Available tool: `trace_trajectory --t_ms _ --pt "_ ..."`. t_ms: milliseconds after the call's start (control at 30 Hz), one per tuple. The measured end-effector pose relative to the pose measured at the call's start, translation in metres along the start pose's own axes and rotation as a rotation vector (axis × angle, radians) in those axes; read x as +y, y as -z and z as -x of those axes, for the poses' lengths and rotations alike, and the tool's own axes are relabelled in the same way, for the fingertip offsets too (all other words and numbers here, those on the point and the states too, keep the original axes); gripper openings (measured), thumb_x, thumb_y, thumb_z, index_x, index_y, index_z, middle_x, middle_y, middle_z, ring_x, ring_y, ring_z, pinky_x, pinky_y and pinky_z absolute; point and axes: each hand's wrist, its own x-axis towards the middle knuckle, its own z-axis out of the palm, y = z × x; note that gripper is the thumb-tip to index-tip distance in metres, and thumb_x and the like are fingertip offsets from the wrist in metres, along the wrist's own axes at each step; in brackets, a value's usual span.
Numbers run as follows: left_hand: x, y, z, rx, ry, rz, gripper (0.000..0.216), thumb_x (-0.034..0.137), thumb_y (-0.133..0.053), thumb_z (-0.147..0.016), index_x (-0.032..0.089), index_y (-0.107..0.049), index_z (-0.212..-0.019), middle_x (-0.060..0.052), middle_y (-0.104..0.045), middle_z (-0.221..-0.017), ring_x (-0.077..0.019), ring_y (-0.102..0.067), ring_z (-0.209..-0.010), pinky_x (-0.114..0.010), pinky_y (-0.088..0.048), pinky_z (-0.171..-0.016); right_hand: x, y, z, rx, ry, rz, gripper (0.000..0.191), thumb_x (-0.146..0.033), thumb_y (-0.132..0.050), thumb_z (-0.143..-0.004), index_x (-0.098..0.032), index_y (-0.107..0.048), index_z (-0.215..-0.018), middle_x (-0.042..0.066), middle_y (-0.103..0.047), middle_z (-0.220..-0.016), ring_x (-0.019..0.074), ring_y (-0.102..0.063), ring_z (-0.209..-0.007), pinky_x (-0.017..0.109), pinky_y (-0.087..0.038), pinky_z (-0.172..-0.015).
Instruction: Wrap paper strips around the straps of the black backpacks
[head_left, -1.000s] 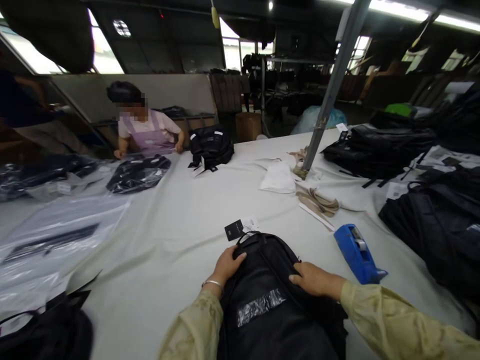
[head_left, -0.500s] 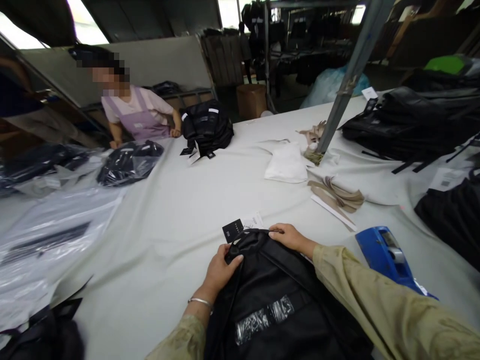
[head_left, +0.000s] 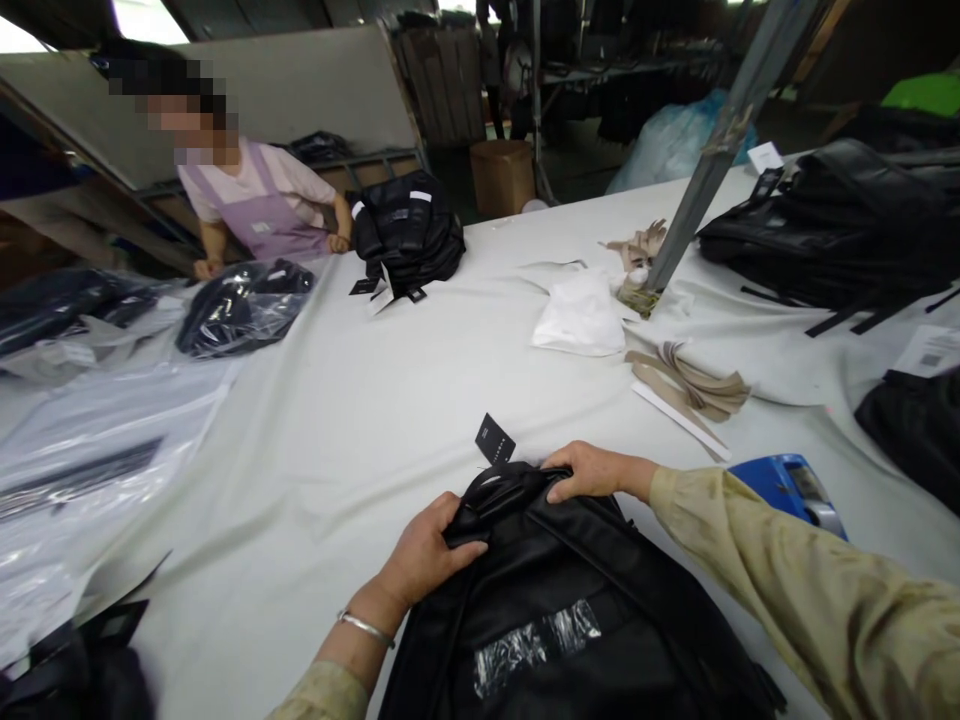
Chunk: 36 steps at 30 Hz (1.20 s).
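Note:
A black backpack (head_left: 570, 610) lies flat on the white table (head_left: 390, 400) right in front of me, a strip of clear tape across its middle. My left hand (head_left: 427, 550) is closed on its top left corner, thumb over the fabric. My right hand (head_left: 589, 472) grips the top edge beside the carry handle, fingers curled over it. A black hang tag (head_left: 494, 439) stands up just beyond the handle.
A blue tape dispenser (head_left: 787, 485) sits to my right, with beige straps (head_left: 694, 390) and white cloth (head_left: 577, 315) beyond. A grey post (head_left: 720, 150) rises from the table. Black bags are piled right (head_left: 840, 220). Across the table a person (head_left: 247, 200) handles a bagged pack (head_left: 240, 305); plastic sheets (head_left: 97, 450) lie left.
My right hand moved from the backpack's right side up to its top edge and closed there. My left hand tightened on the top corner. The hang tag now stands upright.

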Motion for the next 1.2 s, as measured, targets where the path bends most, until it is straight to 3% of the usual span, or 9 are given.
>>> trace_trajectory --t_ms 167,333,467,533,733,933,1067,1133,1200 --pt "0.016 -0.007 0.000 0.004 -0.151 -0.019 0.032 0.027 -0.066 -0.074 0.022 -0.062 -0.105 -0.008 -0.061 -0.121 -0.0244 -0.057 -0.112 -0.037 -0.045 -0.099 0.003 -0.004 -0.002 0.044 0.120 0.154 0.034 -0.028 -0.076 -0.067 -0.019 -0.071 -0.099 0.001 -0.070 -0.096 0.0198 -0.063 -0.087 0.028 -0.047 -0.081" --pt "0.019 -0.008 -0.005 -0.070 -0.092 -0.099 0.057 0.032 -0.069 -0.074 0.027 -0.055 -0.129 -0.005 -0.066 -0.123 -0.0247 -0.060 -0.112 -0.038 -0.044 -0.099 -0.001 -0.004 -0.001 -0.025 0.044 0.314 0.022 -0.026 -0.069 -0.073 -0.018 -0.068 -0.094 0.002 -0.069 -0.088 0.0173 -0.062 -0.079 0.025 -0.045 -0.071" --pt "0.022 0.000 -0.017 -0.179 0.046 -0.224 0.031 0.051 -0.061 -0.080 0.029 -0.069 -0.100 -0.002 -0.074 -0.094 -0.0246 -0.067 -0.088 -0.033 -0.048 -0.076 -0.011 -0.001 -0.002 -0.072 -0.017 0.540 0.026 -0.039 -0.066 -0.080 -0.017 -0.067 -0.093 0.007 -0.070 -0.088 0.0214 -0.063 -0.081 0.027 -0.043 -0.070" --pt "0.022 0.001 -0.022 -0.179 0.130 -0.295 0.035 0.055 -0.049 -0.086 0.027 -0.069 -0.091 -0.004 -0.074 -0.086 -0.0246 -0.067 -0.081 -0.032 -0.046 -0.069 -0.015 -0.004 -0.003 -0.044 -0.080 0.637 0.031 -0.045 -0.059 -0.086 -0.017 -0.065 -0.097 0.010 -0.071 -0.090 0.0237 -0.064 -0.082 0.029 -0.042 -0.070" --pt "0.009 -0.022 -0.035 -0.095 0.468 -0.370 0.061 0.071 -0.034 -0.083 0.022 -0.069 -0.094 -0.014 -0.074 -0.093 -0.0321 -0.068 -0.088 -0.039 -0.047 -0.072 0.006 -0.026 -0.009 0.140 -0.389 0.801 0.049 -0.061 -0.041 -0.093 -0.018 -0.061 -0.104 0.014 -0.071 -0.091 0.0282 -0.067 -0.084 0.033 -0.042 -0.070" --pt "-0.010 -0.045 -0.061 -0.084 0.663 -0.313 0.058 0.073 -0.042 -0.077 0.022 -0.067 -0.088 -0.015 -0.073 -0.100 -0.0344 -0.067 -0.096 -0.042 -0.049 -0.076 0.037 -0.034 -0.016 0.184 -0.551 0.799 0.051 -0.059 -0.036 -0.095 -0.015 -0.061 -0.103 0.016 -0.070 -0.090 0.0298 -0.066 -0.087 0.038 -0.045 -0.075" --pt "-0.010 -0.050 -0.064 -0.013 0.664 -0.326 0.055 0.069 -0.044 -0.080 0.021 -0.066 -0.094 -0.015 -0.073 -0.096 -0.0343 -0.067 -0.094 -0.043 -0.050 -0.075 0.025 -0.045 -0.003 0.320 -0.158 0.871 0.038 -0.042 -0.045 -0.096 -0.012 -0.063 -0.110 0.021 -0.065 -0.111 0.0323 -0.058 -0.108 0.046 -0.041 -0.092" --pt "-0.002 -0.051 -0.060 0.026 0.660 -0.365 0.053 0.066 -0.045 -0.081 0.019 -0.066 -0.097 -0.016 -0.072 -0.094 -0.0349 -0.067 -0.092 -0.044 -0.050 -0.074 0.018 -0.057 0.003 0.292 0.126 0.866 0.040 -0.040 -0.049 -0.094 -0.014 -0.059 -0.124 0.020 -0.055 -0.133 0.0333 -0.044 -0.128 0.050 -0.032 -0.105" --pt "0.010 -0.055 -0.053 0.159 0.579 -0.470 0.049 0.056 -0.047 -0.086 0.014 -0.065 -0.104 -0.020 -0.070 -0.103 -0.0365 -0.064 -0.101 -0.048 -0.049 -0.082 0.018 -0.072 0.005 0.189 0.248 0.850 0.051 -0.043 -0.052 -0.093 -0.017 -0.051 -0.137 0.016 -0.045 -0.146 0.0332 -0.030 -0.139 0.052 -0.023 -0.112"
